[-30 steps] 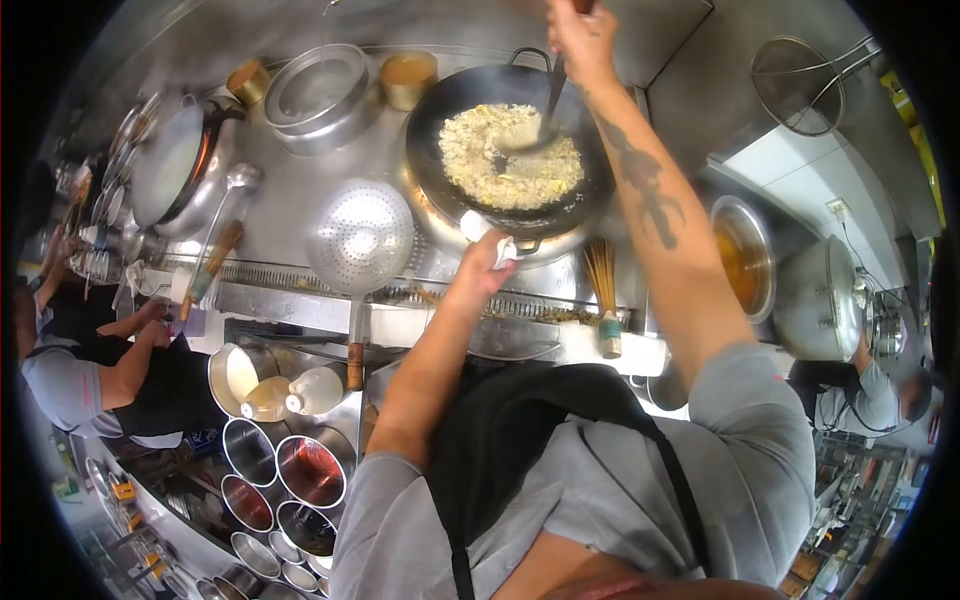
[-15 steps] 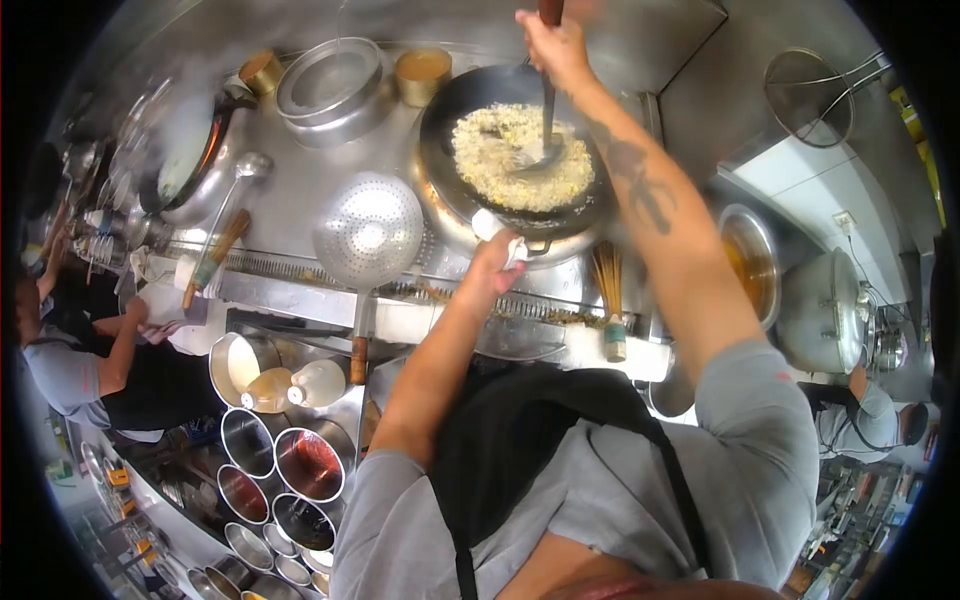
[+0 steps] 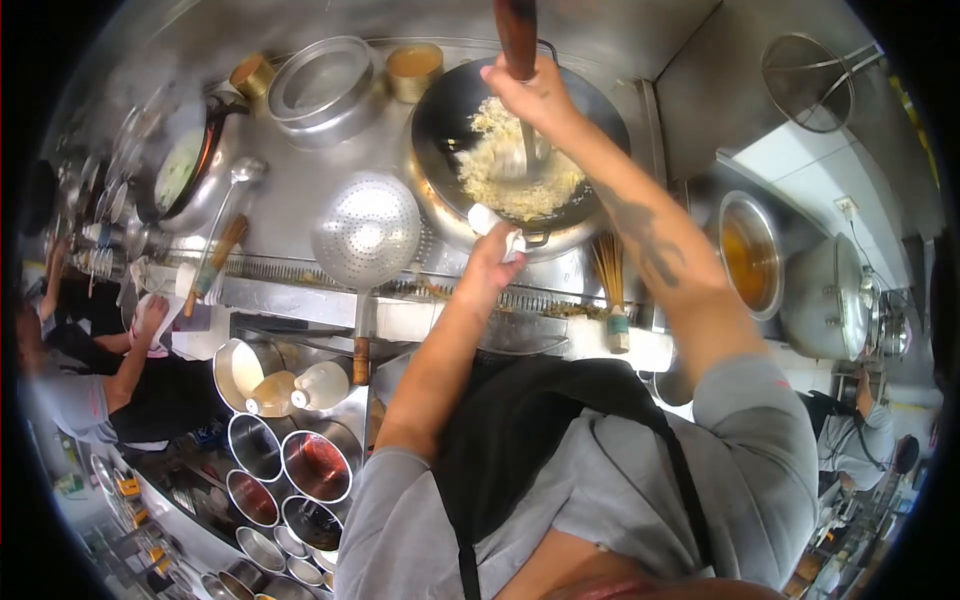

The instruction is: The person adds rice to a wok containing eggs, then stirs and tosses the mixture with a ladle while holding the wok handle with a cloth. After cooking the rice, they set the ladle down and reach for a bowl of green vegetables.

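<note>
A black wok sits on the burner, holding loose pale rice with yellow egg bits. My right hand is wrapped round the wooden handle of a wok spatula, held over the wok. Its metal head is down in the rice and smeared by motion. At the wok's near rim, my left hand grips a folded white cloth. The cloth is pressed against the rim beside the small loop handle. Part of the cloth is hidden by my fingers.
Left of the wok lies a large perforated skimmer. Behind stand a metal pot and a tin. A bamboo brush and a bowl of orange liquid are rightward. Sauce pots stand lower left; a co-worker is at left.
My right hand and the spatula have come lower and nearer to me. The rice has shifted toward the near right side, baring the wok's left part. My left hand has barely moved.
</note>
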`<state>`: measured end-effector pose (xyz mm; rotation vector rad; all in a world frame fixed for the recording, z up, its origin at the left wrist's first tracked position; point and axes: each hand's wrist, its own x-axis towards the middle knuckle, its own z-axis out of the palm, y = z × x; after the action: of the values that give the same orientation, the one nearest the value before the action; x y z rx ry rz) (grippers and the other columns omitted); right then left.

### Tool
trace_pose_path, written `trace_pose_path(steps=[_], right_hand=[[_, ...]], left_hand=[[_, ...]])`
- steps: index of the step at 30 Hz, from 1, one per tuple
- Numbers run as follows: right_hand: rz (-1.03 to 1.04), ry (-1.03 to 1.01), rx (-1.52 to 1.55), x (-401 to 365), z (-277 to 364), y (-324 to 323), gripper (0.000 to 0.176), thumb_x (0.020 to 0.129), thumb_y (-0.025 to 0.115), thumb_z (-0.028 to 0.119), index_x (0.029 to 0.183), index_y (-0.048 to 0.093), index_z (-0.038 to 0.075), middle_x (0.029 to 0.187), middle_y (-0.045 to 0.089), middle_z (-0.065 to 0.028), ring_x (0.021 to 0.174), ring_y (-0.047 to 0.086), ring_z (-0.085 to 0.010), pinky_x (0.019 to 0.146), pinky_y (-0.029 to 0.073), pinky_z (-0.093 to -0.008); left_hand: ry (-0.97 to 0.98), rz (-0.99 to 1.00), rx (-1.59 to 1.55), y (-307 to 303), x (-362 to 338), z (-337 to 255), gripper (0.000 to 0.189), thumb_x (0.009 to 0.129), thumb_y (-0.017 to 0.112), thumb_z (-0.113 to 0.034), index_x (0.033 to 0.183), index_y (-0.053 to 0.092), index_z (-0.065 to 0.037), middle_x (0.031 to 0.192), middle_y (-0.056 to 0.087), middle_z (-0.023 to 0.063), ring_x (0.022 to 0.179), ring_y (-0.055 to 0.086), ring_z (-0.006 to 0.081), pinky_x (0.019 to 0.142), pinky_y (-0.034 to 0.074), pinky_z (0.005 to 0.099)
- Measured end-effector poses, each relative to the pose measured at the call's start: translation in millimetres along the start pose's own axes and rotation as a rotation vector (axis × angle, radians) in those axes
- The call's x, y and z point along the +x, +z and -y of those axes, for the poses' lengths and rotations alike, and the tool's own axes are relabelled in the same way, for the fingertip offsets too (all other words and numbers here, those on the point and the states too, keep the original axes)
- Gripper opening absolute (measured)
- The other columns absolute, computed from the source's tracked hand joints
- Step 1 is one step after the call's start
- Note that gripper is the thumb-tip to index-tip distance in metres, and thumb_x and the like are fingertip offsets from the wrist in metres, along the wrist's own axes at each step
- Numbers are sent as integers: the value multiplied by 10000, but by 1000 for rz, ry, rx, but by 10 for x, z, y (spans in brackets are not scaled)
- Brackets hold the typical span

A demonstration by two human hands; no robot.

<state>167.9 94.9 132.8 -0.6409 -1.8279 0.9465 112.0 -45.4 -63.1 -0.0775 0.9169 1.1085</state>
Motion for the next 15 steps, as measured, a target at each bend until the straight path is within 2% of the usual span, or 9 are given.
trace_pose_path(steps=[1, 4, 5, 8, 10, 11, 12, 15], right_hand=[[17, -98, 1, 75, -185, -103, 226, 851, 676, 203, 709, 545, 85, 603, 523, 21, 531, 489, -60, 486, 408, -262], [-56, 158, -100, 360, -24, -492, 232, 851, 678, 234, 707, 550, 104, 607, 519, 32, 532, 493, -61, 487, 408, -272], [-136, 91, -74, 321, 255, -559, 263, 854, 675, 261, 688, 534, 113, 608, 507, 34, 522, 483, -60, 475, 389, -256], [-267, 135, 87, -106, 550, -678, 282, 887, 615, 175, 658, 459, 118, 569, 447, 41, 474, 414, -66, 444, 352, -235], [-232, 152, 88, -210, -273, -724, 272, 899, 584, 139, 665, 448, 115, 568, 450, 38, 474, 416, -79, 460, 359, -252], [-139, 162, 117, -122, -333, -871, 273, 891, 593, 145, 664, 446, 108, 575, 460, 25, 487, 435, -90, 489, 367, -265], [-161, 224, -82, 69, -443, -1074, 250, 877, 609, 148, 675, 468, 103, 579, 480, 11, 497, 452, -98, 525, 391, -264], [-226, 183, 103, -25, 295, -1174, 243, 857, 641, 170, 671, 504, 97, 590, 503, 8, 500, 460, -96, 502, 379, -253]], left_hand=[[6, 1, -1, 19, -25, -15, 120, 872, 556, -163, 961, 510, -97, 782, 566, 57, 634, 541, 168, 407, 392, 265], [-38, 27, -36, -38, 54, 9, 91, 836, 602, -135, 894, 534, -118, 805, 545, 23, 679, 508, 137, 476, 402, 261], [-34, -7, -26, 16, -30, -17, 106, 835, 609, -137, 909, 534, -125, 793, 546, 18, 680, 511, 141, 491, 412, 276], [-28, -60, -9, 35, -4, -32, 110, 854, 577, -149, 936, 517, -105, 780, 566, 47, 647, 536, 170, 450, 415, 268], [-49, 0, -20, -22, 19, -13, 114, 852, 578, -146, 941, 518, -107, 785, 567, 46, 654, 539, 169, 456, 420, 269], [-49, 39, -22, -15, 49, -40, 116, 851, 578, -145, 944, 519, -108, 787, 567, 45, 658, 541, 168, 460, 423, 270], [-56, 43, -16, -22, 43, -35, 102, 855, 574, -144, 939, 524, -113, 786, 572, 41, 671, 544, 163, 472, 424, 272], [-58, 29, -3, -34, 83, -66, 74, 865, 562, -139, 929, 534, -117, 784, 581, 34, 695, 548, 153, 495, 426, 274]])
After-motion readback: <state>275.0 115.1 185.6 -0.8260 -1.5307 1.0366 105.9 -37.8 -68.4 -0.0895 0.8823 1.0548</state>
